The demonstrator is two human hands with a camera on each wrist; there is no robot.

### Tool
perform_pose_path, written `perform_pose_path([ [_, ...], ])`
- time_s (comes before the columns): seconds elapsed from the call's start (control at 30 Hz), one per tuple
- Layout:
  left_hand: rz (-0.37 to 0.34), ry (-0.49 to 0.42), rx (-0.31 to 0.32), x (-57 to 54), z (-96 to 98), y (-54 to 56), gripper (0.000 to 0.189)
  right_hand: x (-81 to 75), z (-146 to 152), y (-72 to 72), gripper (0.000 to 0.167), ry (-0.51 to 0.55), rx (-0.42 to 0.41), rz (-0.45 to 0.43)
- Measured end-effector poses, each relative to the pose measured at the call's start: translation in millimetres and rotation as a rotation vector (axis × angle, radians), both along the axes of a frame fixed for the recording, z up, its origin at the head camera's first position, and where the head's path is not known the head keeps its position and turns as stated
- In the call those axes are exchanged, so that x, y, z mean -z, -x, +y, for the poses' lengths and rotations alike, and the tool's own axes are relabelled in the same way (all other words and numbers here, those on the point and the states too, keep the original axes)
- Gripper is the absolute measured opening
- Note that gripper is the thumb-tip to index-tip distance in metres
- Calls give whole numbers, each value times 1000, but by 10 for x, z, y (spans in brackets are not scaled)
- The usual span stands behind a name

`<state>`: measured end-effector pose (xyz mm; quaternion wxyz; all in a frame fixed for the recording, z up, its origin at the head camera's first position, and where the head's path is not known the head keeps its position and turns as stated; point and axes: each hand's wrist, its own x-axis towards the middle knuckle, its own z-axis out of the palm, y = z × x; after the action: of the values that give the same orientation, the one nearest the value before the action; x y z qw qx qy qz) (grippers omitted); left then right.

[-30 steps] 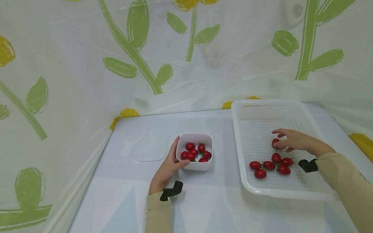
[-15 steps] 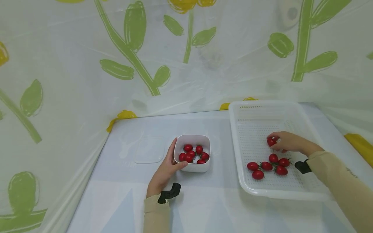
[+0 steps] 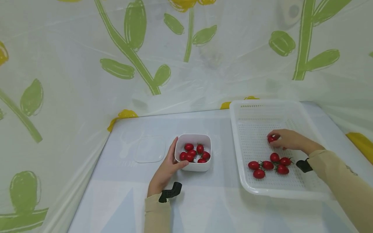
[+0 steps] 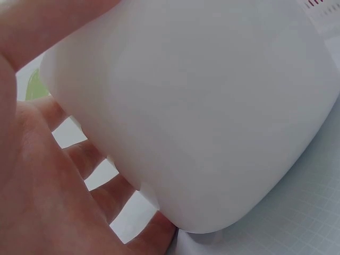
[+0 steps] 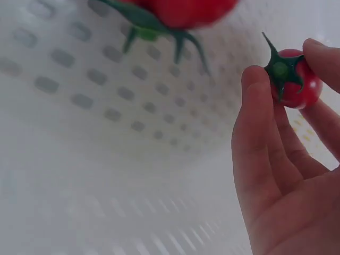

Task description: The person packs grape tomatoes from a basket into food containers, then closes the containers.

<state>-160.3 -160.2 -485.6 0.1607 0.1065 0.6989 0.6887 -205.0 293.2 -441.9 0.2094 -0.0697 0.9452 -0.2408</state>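
My right hand [image 3: 287,140] pinches a cherry tomato [image 3: 271,138] between thumb and fingers, inside a white plastic basket [image 3: 237,142]. The right wrist view shows this tomato's green calyx, with the fingertips round its red sides. Several more cherry tomatoes [image 3: 267,165] lie in a cluster nearer the basket's front. With my left hand [image 3: 165,171] I hold a small white square box [image 3: 196,166] by its left side, thumb on the front rim. Inside the box lie several cherry tomatoes [image 3: 189,157]. The left wrist view has the fingers [image 4: 114,196] along the box wall.
Flat on the table [image 3: 198,200], left of the box, lies a clear square lid [image 3: 150,149]. A faint transparent shape [image 3: 125,142] is beside it. A flower-patterned sheet [image 3: 233,71] hangs behind the table and down its left side.
My right hand has closed its fingers on the cherry tomato it was reaching over, and shifted slightly left. My left hand and the box stay in place.
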Motion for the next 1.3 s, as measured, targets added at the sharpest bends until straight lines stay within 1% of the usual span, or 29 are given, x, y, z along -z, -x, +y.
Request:
perform_pose_path([
  [0.17,-6,19,-16,-9,5,-3,82,-77,18,13,50,24,15,5],
  [0.23,-3,12,-12,-12,4,-7,82,-112,28,14,51,47,20,16],
  [0.43,-1,0,1,-10,-4,-13,83,-244,14,-20,50,113,36,93],
  [0.57,15,-1,8,-11,-7,-4,82,-333,-19,-47,50,146,45,126],
  [0.7,23,-1,10,-12,-9,-5,82,-404,-56,-61,55,146,46,137],
  [0.93,-5,-9,4,-23,-2,-23,82,-550,-139,-83,61,135,65,182],
  [1.03,-16,-11,9,-114,10,-57,81,-632,-209,-130,63,137,76,195],
  [1.17,-12,-18,25,-251,23,-103,82,-754,-343,-215,60,150,70,234],
  [1.23,-10,-22,25,-254,20,-100,82,-800,-424,-249,57,162,71,259],
  [1.3,-10,-29,25,-217,13,-85,82,-842,-513,-292,56,177,73,281],
])
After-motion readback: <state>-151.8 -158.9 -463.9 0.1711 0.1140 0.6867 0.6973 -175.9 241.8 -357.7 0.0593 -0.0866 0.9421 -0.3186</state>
